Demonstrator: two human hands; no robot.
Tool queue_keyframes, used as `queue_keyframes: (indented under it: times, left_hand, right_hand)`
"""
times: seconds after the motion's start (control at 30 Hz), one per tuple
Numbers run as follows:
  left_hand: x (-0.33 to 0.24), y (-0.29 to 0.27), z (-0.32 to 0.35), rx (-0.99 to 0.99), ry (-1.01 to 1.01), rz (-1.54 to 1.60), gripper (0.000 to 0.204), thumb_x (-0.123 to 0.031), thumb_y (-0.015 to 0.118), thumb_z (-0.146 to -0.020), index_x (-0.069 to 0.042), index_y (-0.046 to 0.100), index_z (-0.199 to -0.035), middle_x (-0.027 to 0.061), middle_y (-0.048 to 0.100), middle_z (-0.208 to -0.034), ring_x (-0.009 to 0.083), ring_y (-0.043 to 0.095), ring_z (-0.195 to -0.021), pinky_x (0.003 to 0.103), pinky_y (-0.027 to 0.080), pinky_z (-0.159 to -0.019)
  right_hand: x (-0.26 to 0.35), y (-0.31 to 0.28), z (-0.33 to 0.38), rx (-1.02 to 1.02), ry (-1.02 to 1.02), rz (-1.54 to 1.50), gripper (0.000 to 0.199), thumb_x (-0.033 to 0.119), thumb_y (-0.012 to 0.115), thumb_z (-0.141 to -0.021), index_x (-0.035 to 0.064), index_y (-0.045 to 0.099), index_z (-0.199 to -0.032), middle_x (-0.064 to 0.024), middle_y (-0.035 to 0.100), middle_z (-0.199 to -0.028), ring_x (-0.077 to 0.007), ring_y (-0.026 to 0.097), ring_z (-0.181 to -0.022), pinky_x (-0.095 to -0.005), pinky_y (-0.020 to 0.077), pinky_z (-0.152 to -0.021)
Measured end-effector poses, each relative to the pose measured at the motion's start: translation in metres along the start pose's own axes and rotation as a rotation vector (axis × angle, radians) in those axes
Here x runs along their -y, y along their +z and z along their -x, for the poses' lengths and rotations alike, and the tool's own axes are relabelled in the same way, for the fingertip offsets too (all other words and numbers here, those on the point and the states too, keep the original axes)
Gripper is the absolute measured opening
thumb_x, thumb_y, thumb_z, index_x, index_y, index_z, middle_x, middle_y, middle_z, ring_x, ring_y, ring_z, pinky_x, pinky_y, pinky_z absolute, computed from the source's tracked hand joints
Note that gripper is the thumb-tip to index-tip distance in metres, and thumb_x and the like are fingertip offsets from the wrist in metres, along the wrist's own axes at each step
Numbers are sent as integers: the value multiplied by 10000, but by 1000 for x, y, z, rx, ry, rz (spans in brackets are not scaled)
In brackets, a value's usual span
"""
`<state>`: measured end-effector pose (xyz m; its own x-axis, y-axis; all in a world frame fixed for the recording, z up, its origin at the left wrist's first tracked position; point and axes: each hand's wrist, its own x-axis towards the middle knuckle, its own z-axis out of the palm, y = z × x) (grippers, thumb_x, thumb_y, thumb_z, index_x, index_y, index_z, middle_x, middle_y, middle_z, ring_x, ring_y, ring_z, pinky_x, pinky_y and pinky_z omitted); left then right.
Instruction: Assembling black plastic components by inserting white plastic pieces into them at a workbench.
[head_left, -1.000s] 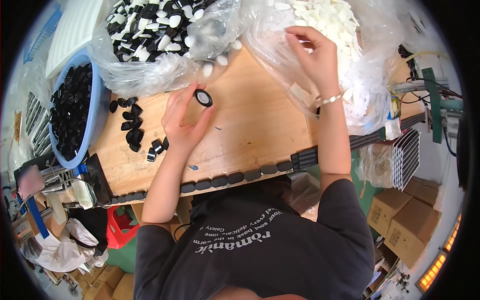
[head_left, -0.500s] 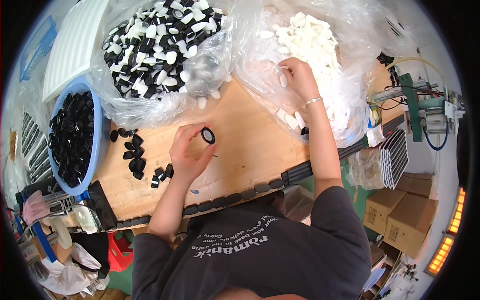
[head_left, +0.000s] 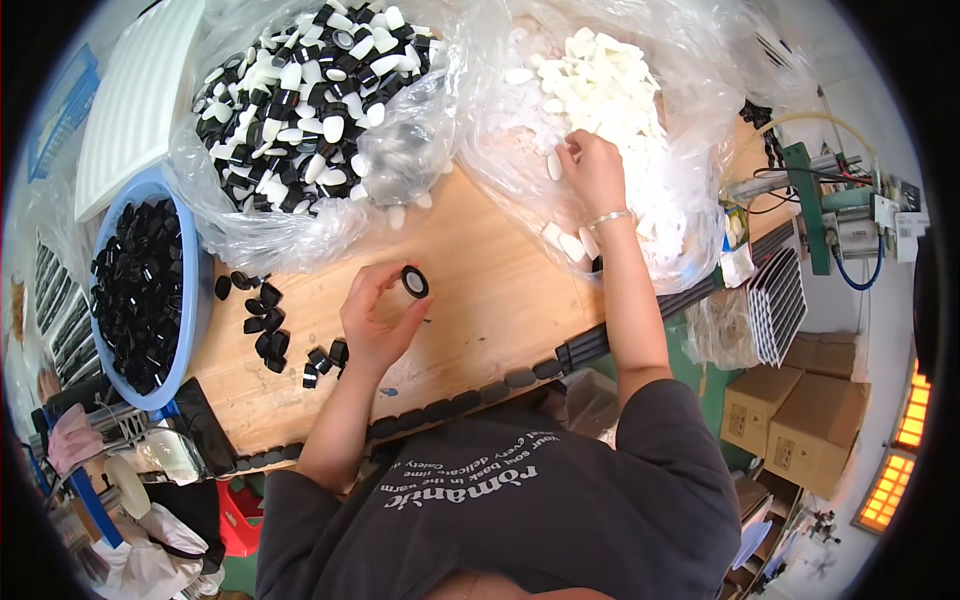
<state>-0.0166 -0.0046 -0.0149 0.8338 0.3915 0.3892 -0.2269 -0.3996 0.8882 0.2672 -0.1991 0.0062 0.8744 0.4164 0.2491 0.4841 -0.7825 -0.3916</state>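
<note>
Holding a black round plastic cap point(head_left: 414, 281) in the left hand point(head_left: 375, 318), the right hand point(head_left: 593, 172) reaches open-fingered among white oval plastic inserts point(head_left: 600, 85); assembled pieces point(head_left: 300, 80) already fill one clear bag, many loose black caps point(head_left: 140, 290) remain.

The left hand point(head_left: 375, 320) is hovering over the middle of the bench, fingers curled and pinching. The right hand point(head_left: 592, 172) is reaching toward the far right edge, arm extended, fingers bent downward.

Black round cap point(head_left: 414, 281): pinched at fingertips above the wooden bench, open side showing. White plastic inserts point(head_left: 600, 90): heaped loose in clear bag.
</note>
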Motion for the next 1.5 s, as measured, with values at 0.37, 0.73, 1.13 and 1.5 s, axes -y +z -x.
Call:
queue_keyframes:
  times: [0.37, 0.73, 1.13, 1.5]
  left_hand:
    - [1, 2, 1, 16, -20, -74, 414, 52, 699, -736, 2, 575, -1127, 71, 646, -1096, 116, 568, -943, 253, 426, -849]
    - [-5, 6, -3, -8, -58, -21, 426, 48, 728, -720, -2, 581, -1116, 67, 643, -1054, 122, 525, -863, 250, 432, -837]
    - [-9, 3, -3, 6, -28, -79, 381, 46, 724, -723, 1, 609, -1083, 47, 620, -958, 126, 547, -855, 254, 441, -799]
    - [-13, 1, -9, -101, 128, -164, 418, 22, 770, -677, -14, 622, -1067, 89, 653, -993, 194, 592, -871, 284, 467, -794]
  right_hand:
    - [27, 6, 14, -190, -217, -167, 191, 157, 683, -777, 11, 676, -901, -148, 664, -892, -278, 649, -761, -359, 518, -688]
    - [-100, -75, 87, -208, 246, -89, 148, 93, 677, -817, 21, 692, -945, -115, 698, -831, -178, 670, -691, -279, 513, -620]
    - [-98, -53, 70, -49, -25, 240, 243, 65, 677, -702, 22, 680, -941, -157, 648, -860, -341, 631, -783, -384, 516, -712]
    - [-49, -70, 83, -464, 54, 41, 183, 92, 644, -855, 35, 700, -1020, -118, 677, -837, -184, 656, -676, -273, 516, -627]
